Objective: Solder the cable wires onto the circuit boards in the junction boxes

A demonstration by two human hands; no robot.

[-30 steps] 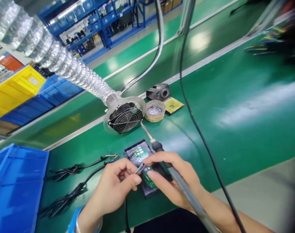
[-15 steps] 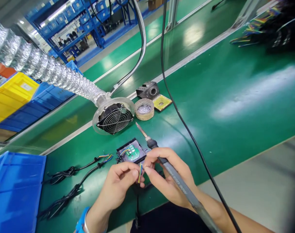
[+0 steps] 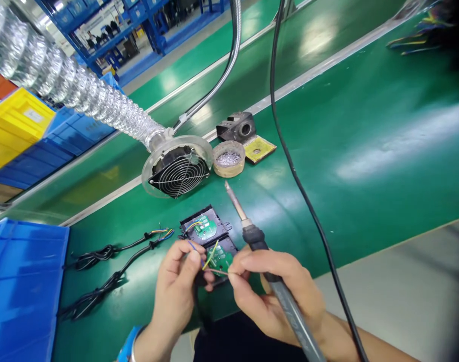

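Observation:
Between its thumb and fingers my left hand (image 3: 178, 281) grips the end of a black power cable (image 3: 197, 301). Three thin wires fan out there: a blue one, a yellow-green wire (image 3: 211, 255) and a brown wire (image 3: 216, 271). My right hand (image 3: 278, 291) is closed round a soldering iron (image 3: 257, 239), its tip pointing away from me, and pinches the brown wire's end between thumb and forefinger. Behind the hands lie two black housings with green circuit boards, the far circuit board (image 3: 207, 228) joined to wires and the near circuit board (image 3: 221, 259) partly covered by the fingers.
A fume extractor (image 3: 180, 173) hangs over the green bench. Beside it stand a round solder pot (image 3: 229, 160), an iron holder (image 3: 237, 127) and a yellow sponge (image 3: 259, 149). Two cables (image 3: 116, 276) lie left, near a blue bin (image 3: 21, 291). The iron's black cord (image 3: 301, 186) crosses the right.
The wires, bunched together before, are now spread apart. My right hand has drawn the brown wire out to the right. The near circuit board shows more, and the view has shifted slightly.

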